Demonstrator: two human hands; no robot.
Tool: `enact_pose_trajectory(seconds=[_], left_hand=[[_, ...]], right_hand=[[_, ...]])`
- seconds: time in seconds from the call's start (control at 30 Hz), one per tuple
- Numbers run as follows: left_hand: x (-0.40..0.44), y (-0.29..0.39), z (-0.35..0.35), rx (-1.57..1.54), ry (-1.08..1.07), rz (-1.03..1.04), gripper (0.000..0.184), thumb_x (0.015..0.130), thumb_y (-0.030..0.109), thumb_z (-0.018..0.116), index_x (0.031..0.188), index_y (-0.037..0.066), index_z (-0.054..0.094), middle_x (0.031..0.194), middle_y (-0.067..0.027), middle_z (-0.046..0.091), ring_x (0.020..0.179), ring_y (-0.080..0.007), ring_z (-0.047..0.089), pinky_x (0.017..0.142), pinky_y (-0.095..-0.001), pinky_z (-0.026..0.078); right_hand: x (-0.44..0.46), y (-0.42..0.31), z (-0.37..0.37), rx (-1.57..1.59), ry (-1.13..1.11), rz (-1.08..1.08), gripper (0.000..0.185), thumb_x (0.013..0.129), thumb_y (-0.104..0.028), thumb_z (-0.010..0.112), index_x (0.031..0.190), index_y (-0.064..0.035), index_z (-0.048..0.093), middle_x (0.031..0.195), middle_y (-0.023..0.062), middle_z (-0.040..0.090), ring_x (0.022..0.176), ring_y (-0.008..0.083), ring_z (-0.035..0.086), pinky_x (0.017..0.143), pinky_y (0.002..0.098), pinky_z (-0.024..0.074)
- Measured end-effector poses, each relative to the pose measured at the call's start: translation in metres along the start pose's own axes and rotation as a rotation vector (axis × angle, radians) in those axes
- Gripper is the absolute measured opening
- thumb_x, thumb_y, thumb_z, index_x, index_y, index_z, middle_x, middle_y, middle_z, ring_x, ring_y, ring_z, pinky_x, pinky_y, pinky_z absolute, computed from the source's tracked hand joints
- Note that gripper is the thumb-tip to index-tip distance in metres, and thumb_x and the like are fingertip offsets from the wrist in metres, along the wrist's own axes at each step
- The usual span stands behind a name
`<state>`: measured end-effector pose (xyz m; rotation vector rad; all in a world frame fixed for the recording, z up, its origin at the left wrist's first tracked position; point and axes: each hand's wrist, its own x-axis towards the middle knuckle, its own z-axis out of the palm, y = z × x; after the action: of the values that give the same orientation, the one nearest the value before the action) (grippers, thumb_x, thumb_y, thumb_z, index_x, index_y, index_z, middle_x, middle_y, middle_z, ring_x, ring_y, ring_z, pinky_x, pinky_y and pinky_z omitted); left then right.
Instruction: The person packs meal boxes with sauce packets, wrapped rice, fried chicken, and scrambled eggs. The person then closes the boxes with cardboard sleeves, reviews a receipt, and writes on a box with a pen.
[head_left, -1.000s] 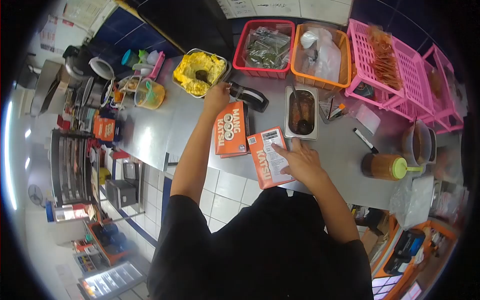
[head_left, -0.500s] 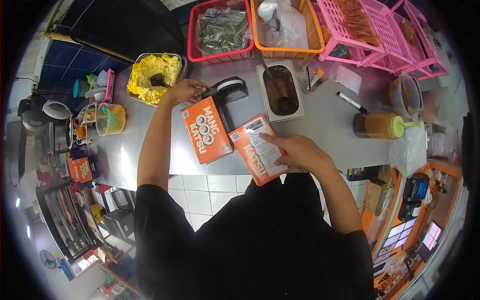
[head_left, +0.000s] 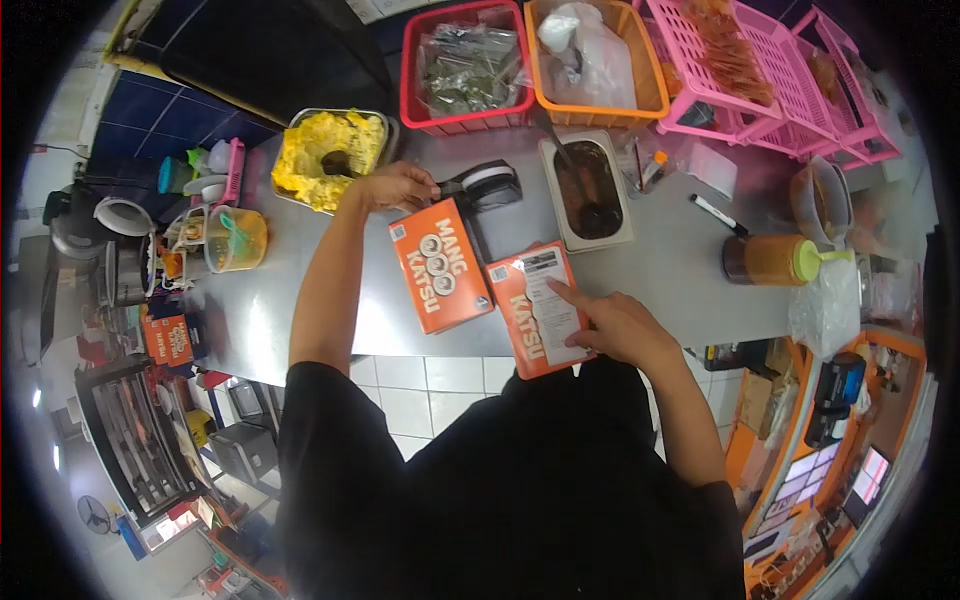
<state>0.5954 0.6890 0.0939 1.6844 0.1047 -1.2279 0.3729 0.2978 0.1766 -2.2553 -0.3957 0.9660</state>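
Observation:
Two orange cardboard food boxes lie near the front edge of the steel counter. The left box (head_left: 437, 268) shows large white lettering. On the right box (head_left: 518, 325) lies a printed paper receipt (head_left: 552, 318), and this box reaches over the counter edge. My right hand (head_left: 625, 330) holds the receipt down, index finger stretched over its upper part and thumb by its lower right corner. Above the left box, my left hand (head_left: 395, 187) has its fingers pinched together at the near end of a black tape dispenser (head_left: 490, 186). What they grip is too small to make out.
Behind the boxes stand a metal tray of yellow food (head_left: 332, 160) and a steel pan of dark sauce (head_left: 590, 190). Red (head_left: 465, 125) and orange (head_left: 600, 115) baskets line the back. A marker (head_left: 718, 214) and sauce bottle (head_left: 770, 260) lie to the right.
The whole scene has shifted a little to the right in the view. Both hands keep nearly the same places relative to the boxes and the tape dispenser.

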Motion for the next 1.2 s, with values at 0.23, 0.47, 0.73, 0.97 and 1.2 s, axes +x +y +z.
enact_pose_trajectory(seconds=[0.23,0.47,0.73,0.97,1.2], left_hand=[[-0.016,-0.05,-0.004,-0.417,0.205,0.225,0.018,0.089,0.008,0.07,0.1,-0.006,0.065,0.095,-0.0132,0.069,0.091,-0.023,0.071,0.088,-0.0346,0.06],[-0.018,-0.053,0.003,0.232,0.365,0.163,0.014,0.091,0.01,0.066,0.096,-0.002,0.072,0.092,-0.0116,0.076,0.086,-0.0233,0.073,0.085,-0.037,0.058],[-0.089,-0.016,0.093,0.871,1.18,0.369,0.022,0.093,0.018,0.059,0.099,0.004,0.075,0.089,-0.0209,0.072,0.081,-0.0416,0.07,0.068,-0.0461,0.054],[-0.119,-0.011,0.392,-0.365,0.867,0.377,0.065,0.093,-0.002,0.063,0.153,0.0,0.038,0.084,-0.0068,0.071,0.065,-0.0096,0.061,0.06,-0.0257,0.051],[-0.072,-0.031,0.466,-0.687,1.153,0.135,0.039,0.092,0.016,0.075,0.104,0.005,0.039,0.081,-0.0166,0.071,0.052,-0.0138,0.061,0.044,-0.0262,0.046]], right_hand=[[0.002,0.006,0.004,-0.02,0.019,-0.025,0.086,0.082,-0.017,0.076,0.157,-0.0279,0.035,0.09,0.0152,0.074,0.072,0.0299,0.072,0.08,0.042,0.056],[0.001,0.003,0.0,-0.039,-0.024,0.02,0.086,0.081,-0.023,0.078,0.156,-0.0317,0.036,0.093,0.0138,0.072,0.085,0.0328,0.071,0.079,0.0439,0.0549],[-0.011,0.017,0.016,-0.245,0.353,-0.232,0.068,0.079,-0.029,0.081,0.142,-0.0295,0.054,0.144,0.0186,0.046,0.127,0.0361,0.053,0.094,0.046,0.0522],[-0.005,0.057,0.035,-0.05,0.452,-0.463,0.035,0.082,-0.027,0.08,0.116,-0.0229,0.073,0.152,0.0216,0.037,0.131,0.0408,0.047,0.103,0.0467,0.0476],[0.006,0.08,0.044,-0.003,0.457,-0.558,0.028,0.087,-0.027,0.074,0.114,-0.0227,0.075,0.152,0.0259,0.037,0.132,0.0446,0.045,0.108,0.0487,0.0425]])
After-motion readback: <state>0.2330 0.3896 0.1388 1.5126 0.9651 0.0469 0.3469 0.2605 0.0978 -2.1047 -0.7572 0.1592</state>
